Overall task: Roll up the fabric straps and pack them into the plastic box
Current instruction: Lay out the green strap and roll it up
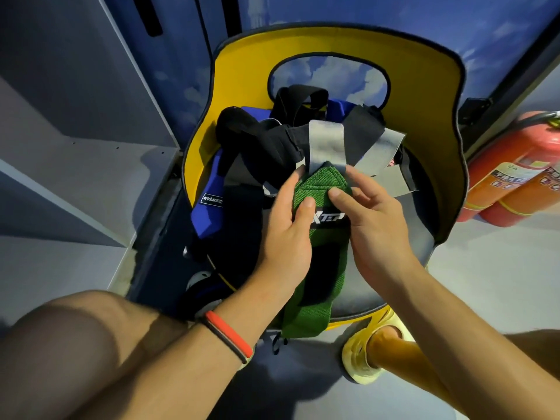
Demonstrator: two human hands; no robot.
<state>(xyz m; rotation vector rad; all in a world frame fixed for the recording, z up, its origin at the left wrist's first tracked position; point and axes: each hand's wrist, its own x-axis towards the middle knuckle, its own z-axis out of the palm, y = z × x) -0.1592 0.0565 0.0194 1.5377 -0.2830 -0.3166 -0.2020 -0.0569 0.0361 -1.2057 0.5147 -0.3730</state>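
Observation:
A green fabric strap with a black band and white lettering lies lengthwise over the chair seat, its lower end hanging off the front edge. My left hand grips its upper left side, thumb on top. My right hand pinches the upper right side. A grey tab sticks up from the strap's pointed top end. Behind it lies a heap of black straps, a blue strap and grey pieces. No plastic box is in view.
The straps rest on a yellow chair with a curved back. Two red fire extinguishers lean at the right. Grey shelving stands at the left. My knees and a yellow sandal are at the bottom.

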